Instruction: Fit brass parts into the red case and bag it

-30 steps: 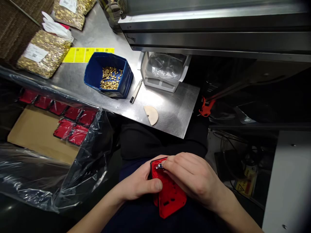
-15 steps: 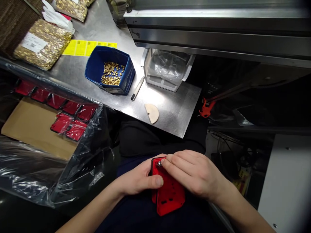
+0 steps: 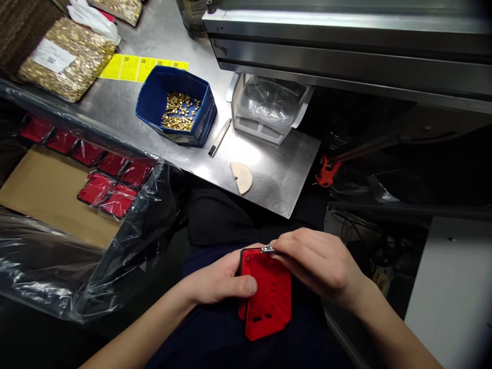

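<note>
My left hand [image 3: 226, 282] is closed around the left side of a red plastic housing [image 3: 269, 302], thumb lying over its edge. The housing is an open shell with a black rim, holes in its wall and its hollow side facing up. A second red part shows partly beneath it. In the fingers of my right hand [image 3: 319, 261] is a small shiny metal tool that looks like a nail clipper [image 3: 268, 249]. Its tip sits at the shell's top edge; most of it is hidden by the fingers.
On the metal table [image 3: 265, 200] are a blue bin [image 3: 148, 105] of brass pieces, a marker-like pen [image 3: 220, 137], a half-round disc [image 3: 243, 178], a grey bin [image 3: 261, 130] and a bag of brass parts [image 3: 65, 61]. A plastic-lined box with cardboard [image 3: 49, 189] holds red parts [image 3: 119, 200].
My right hand has moved right and slightly up along the shell's top edge, taking the clipper away from the top left corner. My left hand keeps its hold on the housing.
</note>
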A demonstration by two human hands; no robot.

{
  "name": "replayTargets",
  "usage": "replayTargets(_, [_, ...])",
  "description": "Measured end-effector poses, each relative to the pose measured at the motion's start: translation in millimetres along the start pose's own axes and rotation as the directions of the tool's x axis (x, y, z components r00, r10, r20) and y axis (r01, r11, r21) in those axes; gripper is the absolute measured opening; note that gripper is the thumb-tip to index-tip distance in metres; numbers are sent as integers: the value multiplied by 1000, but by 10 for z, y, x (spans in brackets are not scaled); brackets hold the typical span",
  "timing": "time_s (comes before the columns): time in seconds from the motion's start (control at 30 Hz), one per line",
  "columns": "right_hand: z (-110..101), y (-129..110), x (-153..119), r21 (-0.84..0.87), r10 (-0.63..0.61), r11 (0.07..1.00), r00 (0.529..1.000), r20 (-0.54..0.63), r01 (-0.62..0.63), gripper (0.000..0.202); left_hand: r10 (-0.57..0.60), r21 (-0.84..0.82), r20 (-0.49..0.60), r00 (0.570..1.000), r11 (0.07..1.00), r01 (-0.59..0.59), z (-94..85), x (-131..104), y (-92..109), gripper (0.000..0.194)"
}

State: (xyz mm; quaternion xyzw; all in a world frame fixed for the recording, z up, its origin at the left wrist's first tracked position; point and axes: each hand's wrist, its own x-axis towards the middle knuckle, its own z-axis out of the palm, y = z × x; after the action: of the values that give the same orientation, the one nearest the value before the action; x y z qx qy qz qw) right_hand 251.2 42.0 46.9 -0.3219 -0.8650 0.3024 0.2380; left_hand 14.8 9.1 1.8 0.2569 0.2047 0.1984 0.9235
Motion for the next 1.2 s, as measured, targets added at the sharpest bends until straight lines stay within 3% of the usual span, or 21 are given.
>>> replayTargets(0.1, [26,-55,-8,-10,48,999,997,57,-48,13,-9,-4,-4,1000,1000,9,-5,2,-7,61])
replayTargets(0.4, [117,-148,41,-118,-36,992,995,97,48,14,-4,58,-14,1000,998,5,16,35,45,60])
replayTargets(0.63, [155,-111,78,-162,-129,978,991,28,132,13,-13,59,-50,999,998,16,9,20,22,61])
replayTargets(0.8, [126,-115,21,-69,-76,995,997,16,77,15,-4,54,-56,998,998,7,-2,6,1,61])
replayTargets(0.87, [84,-65,-6,4,13,1000,996,-91,-12,17,-18,25,-53,998,1000,19,-9,-3,-9,64])
replayTargets(0.93, [71,55,-19,55,209,978,937,-281,-201,17,-50,-29,-62,997,998,48,-23,-12,-28,69])
replayTargets(1.0, [117,241,-9,120,426,900,790,-440,-419,16,-73,-66,-82,994,996,68,-40,-18,-50,77])
replayTargets(1.07, [229,465,21,230,573,814,671,-471,-534,20,-70,-74,-102,992,995,62,-48,-17,-65,83])
replayTargets(1.13, [391,687,65,317,619,784,642,-452,-534,24,-49,-83,-123,991,996,39,-35,-11,-66,86])
replayTargets(1.2, [571,887,116,284,593,802,651,-473,-525,23,-16,-99,-170,985,995,-1,1,1,-57,85])
